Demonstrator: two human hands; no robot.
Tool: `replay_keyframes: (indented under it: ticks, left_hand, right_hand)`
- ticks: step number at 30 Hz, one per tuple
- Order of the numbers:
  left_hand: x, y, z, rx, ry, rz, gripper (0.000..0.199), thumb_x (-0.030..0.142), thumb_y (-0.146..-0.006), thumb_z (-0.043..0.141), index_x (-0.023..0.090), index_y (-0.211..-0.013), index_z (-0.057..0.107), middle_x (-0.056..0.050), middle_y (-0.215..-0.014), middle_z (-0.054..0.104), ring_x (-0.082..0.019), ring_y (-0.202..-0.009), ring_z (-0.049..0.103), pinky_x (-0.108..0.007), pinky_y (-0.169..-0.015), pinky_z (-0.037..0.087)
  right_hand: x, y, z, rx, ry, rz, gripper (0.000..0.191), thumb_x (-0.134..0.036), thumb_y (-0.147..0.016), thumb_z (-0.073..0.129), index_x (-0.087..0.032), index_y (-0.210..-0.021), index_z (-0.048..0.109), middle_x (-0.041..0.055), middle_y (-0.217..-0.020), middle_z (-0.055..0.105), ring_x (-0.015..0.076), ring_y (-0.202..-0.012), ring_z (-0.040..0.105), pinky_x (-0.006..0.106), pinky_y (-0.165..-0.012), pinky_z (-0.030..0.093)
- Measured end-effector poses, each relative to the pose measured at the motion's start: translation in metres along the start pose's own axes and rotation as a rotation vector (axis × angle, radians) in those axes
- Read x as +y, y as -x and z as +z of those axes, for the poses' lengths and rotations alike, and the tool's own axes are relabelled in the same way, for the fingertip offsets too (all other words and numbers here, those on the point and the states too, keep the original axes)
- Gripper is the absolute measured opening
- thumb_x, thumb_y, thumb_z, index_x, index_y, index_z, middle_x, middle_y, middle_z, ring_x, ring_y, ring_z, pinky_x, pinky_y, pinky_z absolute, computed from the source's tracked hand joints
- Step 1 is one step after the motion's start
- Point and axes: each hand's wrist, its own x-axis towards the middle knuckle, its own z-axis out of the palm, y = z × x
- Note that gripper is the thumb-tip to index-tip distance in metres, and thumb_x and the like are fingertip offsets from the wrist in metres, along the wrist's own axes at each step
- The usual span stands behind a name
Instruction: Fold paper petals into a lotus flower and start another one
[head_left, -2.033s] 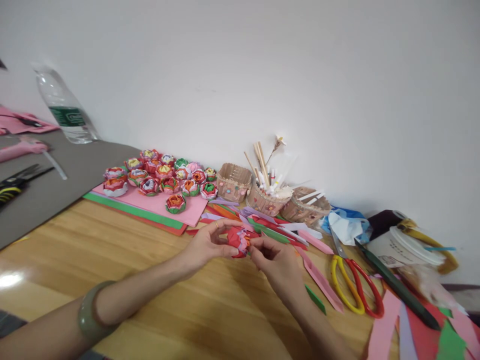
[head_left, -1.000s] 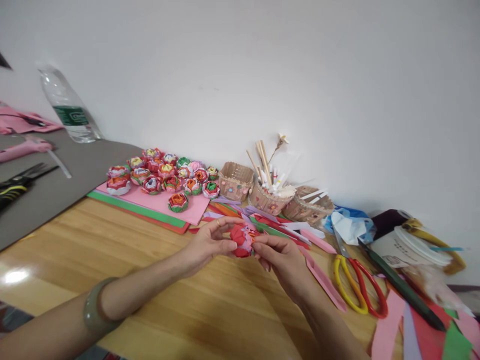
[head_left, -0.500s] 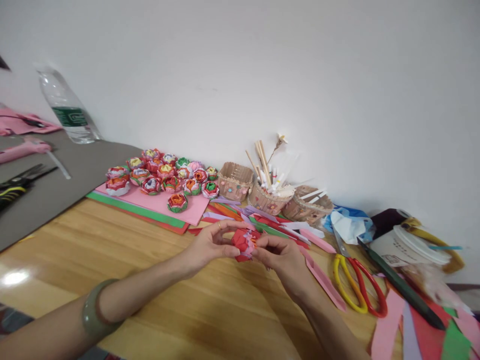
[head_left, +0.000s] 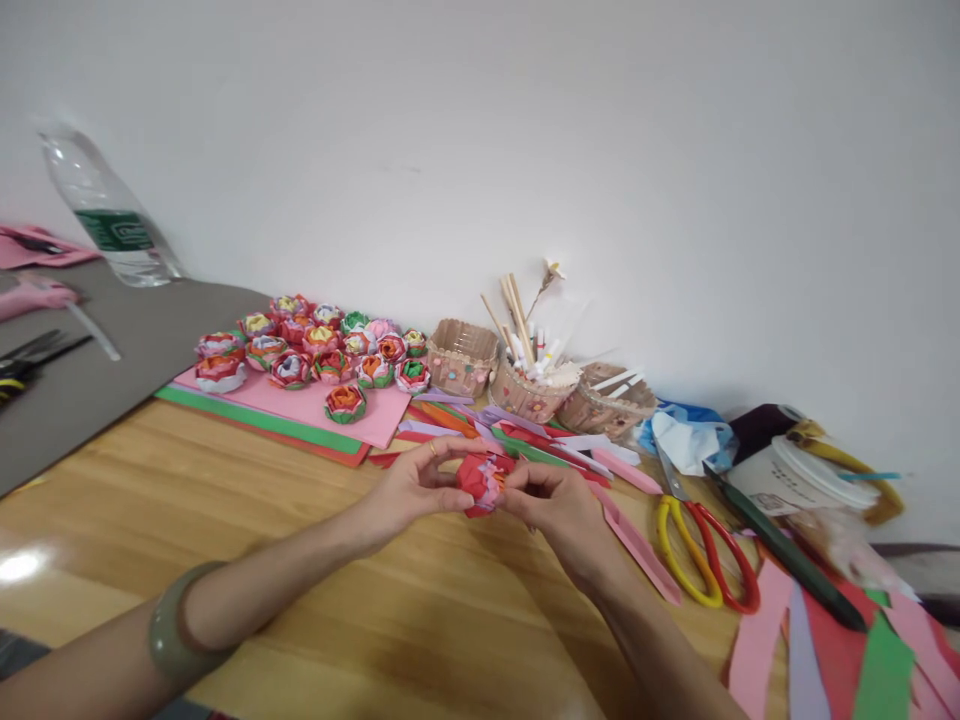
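Between both hands, above the wooden table (head_left: 315,570), is a paper flower (head_left: 480,482) with red outer petals, a purple layer and some orange inside. My left hand (head_left: 412,495) grips its left side, thumb in front and fingers behind. The fingertips of my right hand (head_left: 551,510) pinch the flower's right edge; exactly which petal they hold is hidden. Behind my left hand, several finished-looking paper flowers (head_left: 330,368) sit on a pink paper sheet (head_left: 375,412). Loose paper strips (head_left: 634,470) lie beyond my right hand.
Scissors (head_left: 705,550) with yellow and red handles and a dark green knife-like tool (head_left: 795,560) lie at right. Three small decorated baskets (head_left: 461,375) stand along the wall. A bottle (head_left: 112,235), a pink glue gun (head_left: 37,297) and black pliers (head_left: 30,355) rest on a grey mat (head_left: 172,340).
The view has shifted slightly, so the table's things appear a little further left. Both hands keep hold of the paper flower with nearly the same grip.
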Motion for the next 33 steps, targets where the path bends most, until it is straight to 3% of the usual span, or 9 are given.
replay_keyframes:
  ticks: [5,11,17,22,26,33]
  left_hand:
    - [-0.003,0.000,-0.002,0.067,0.007,-0.003,0.041,0.019,-0.066,0.073,0.024,-0.104,0.060,-0.004,-0.110,0.062,-0.018,-0.092,0.059,-0.030,-0.080,0.045]
    - [-0.003,0.000,-0.002,0.025,-0.008,0.001,0.041,0.018,-0.067,0.072,0.023,-0.106,0.059,-0.006,-0.112,0.061,-0.019,-0.093,0.059,-0.033,-0.081,0.044]
    - [-0.001,0.001,0.001,-0.014,0.027,-0.014,0.043,0.019,-0.068,0.071,0.023,-0.109,0.059,-0.007,-0.112,0.061,-0.019,-0.094,0.058,-0.031,-0.081,0.046]
    - [0.001,0.002,0.003,0.119,0.121,-0.119,0.049,0.024,-0.067,0.072,0.022,-0.113,0.056,-0.009,-0.115,0.058,-0.018,-0.090,0.059,-0.027,-0.068,0.051]
    - [0.001,0.003,0.000,0.110,0.208,-0.234,0.038,0.026,-0.073,0.067,0.017,-0.108,0.058,-0.010,-0.096,0.066,-0.016,-0.072,0.064,-0.026,-0.062,0.053]
    - [0.001,0.003,-0.003,0.099,0.258,-0.169,0.044,0.008,-0.068,0.069,0.021,-0.109,0.058,-0.006,-0.109,0.063,-0.018,-0.086,0.064,-0.029,-0.072,0.053]
  right_hand:
    - [-0.001,0.001,-0.003,-0.029,0.044,-0.039,0.020,-0.034,-0.073,0.063,-0.015,-0.073,0.067,-0.0014,-0.064,0.056,0.0083,-0.055,0.039,0.022,-0.049,0.027]
    - [0.000,0.000,-0.001,-0.004,0.054,-0.021,0.019,-0.033,-0.069,0.066,-0.015,-0.064,0.064,-0.0011,-0.063,0.059,0.0108,-0.059,0.048,0.023,-0.056,0.035]
    - [-0.004,0.001,0.001,0.014,0.088,-0.014,0.018,-0.030,-0.067,0.067,-0.015,-0.060,0.063,-0.0021,-0.058,0.057,0.0096,-0.054,0.046,0.022,-0.052,0.034]
    - [-0.005,0.004,0.004,0.040,0.237,-0.136,0.014,-0.024,-0.074,0.058,-0.015,-0.066,0.066,0.0001,-0.063,0.061,0.0110,-0.058,0.049,0.022,-0.054,0.037]
    - [-0.003,0.005,0.007,0.087,0.394,-0.283,0.016,-0.017,-0.075,0.055,-0.015,-0.063,0.065,0.0006,-0.058,0.060,0.0105,-0.053,0.048,0.021,-0.049,0.035]
    - [0.001,0.007,0.006,0.295,0.539,-0.555,0.015,-0.014,-0.079,0.053,-0.015,-0.079,0.068,0.0017,-0.062,0.061,0.0096,-0.050,0.048,0.021,-0.045,0.035]
